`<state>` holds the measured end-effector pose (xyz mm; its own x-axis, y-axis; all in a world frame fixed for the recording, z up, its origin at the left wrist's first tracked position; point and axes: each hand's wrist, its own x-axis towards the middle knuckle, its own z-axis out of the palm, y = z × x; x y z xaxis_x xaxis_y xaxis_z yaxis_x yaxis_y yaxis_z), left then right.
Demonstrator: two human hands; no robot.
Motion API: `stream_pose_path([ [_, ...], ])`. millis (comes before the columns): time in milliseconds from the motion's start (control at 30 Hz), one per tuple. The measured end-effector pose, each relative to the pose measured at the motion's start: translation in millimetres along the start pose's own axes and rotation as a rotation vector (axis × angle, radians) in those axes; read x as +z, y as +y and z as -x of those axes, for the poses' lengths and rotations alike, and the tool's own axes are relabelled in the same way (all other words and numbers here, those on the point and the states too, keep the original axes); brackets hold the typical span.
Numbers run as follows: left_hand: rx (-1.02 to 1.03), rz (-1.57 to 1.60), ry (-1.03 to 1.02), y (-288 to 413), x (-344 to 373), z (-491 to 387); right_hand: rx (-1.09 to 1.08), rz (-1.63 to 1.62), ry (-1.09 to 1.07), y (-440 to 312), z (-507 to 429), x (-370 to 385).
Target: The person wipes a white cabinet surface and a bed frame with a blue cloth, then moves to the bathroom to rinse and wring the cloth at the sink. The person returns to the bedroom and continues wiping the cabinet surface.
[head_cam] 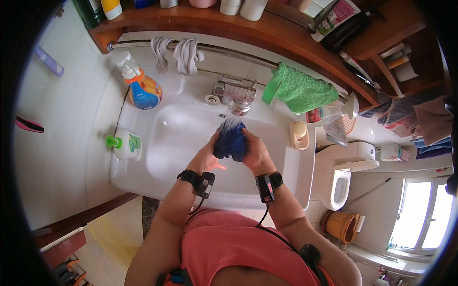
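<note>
Between both hands a dark blue wet cloth point(232, 141) is held under the faucet point(236, 93), and water sprays down onto its upper part. My left hand point(205, 157) grips the cloth's left side. On the opposite side, my right hand point(258, 150) has its fingers around the edge. The cloth is bunched, so its exact kind is hard to tell. Below it lies the white basin of the sink point(171, 143). Each wrist wears a black strap with a small box and a cable.
Left of the basin stand an orange-and-blue spray bottle point(145, 91) and a white pump bottle point(128, 144). A soap dish point(299, 136) sits on the right rim. Socks point(186, 57) and a green towel point(300, 89) hang on the rail under a wooden shelf point(214, 25). A toilet point(340, 189) stands right.
</note>
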<state>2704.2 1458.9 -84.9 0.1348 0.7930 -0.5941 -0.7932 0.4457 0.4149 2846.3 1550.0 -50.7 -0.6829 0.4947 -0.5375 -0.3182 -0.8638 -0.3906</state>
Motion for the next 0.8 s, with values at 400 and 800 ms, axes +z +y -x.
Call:
stream_pose_path([
  [400, 0.824, -0.728, 0.269, -6.0, 36.6, 3.0, 0.075, -0.093, -0.102, 28.3, -15.7, -43.3],
  [800, 1.196, -1.194, 0.657, 20.4, 30.3, -8.2, -0.026, 0.151, 0.240, 44.2, -26.4, 0.8],
])
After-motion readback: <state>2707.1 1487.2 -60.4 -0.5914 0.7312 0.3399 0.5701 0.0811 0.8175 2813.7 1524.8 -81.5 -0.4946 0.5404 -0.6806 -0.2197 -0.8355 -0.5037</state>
